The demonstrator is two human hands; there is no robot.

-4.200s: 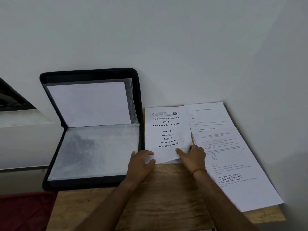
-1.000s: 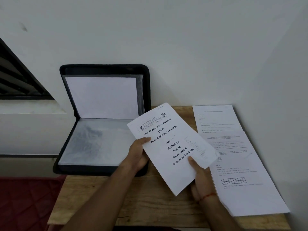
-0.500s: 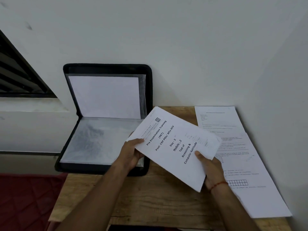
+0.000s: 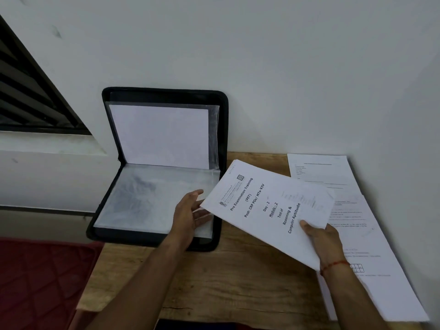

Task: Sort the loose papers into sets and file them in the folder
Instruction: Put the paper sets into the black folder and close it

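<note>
The black zip folder [image 4: 223,139] lies open at the counter's [image 4: 238,277] left end, its upper half leaning on the wall [image 4: 285,67]. Loose sheets [image 4: 371,234] lie along the right wall, leaving bare wood in front. The right hand [image 4: 326,241] pinches the printed exam paper [image 4: 262,210] by its near edge, thumb on top, tilted above the counter. The left hand [image 4: 188,213], fingers straight, holds nothing and reaches over the folder's lower clear sleeve [image 4: 142,198].

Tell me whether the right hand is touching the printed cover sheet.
Touching. The head view shows the right hand pinching the cover sheet at its near edge, thumb on top.
</note>
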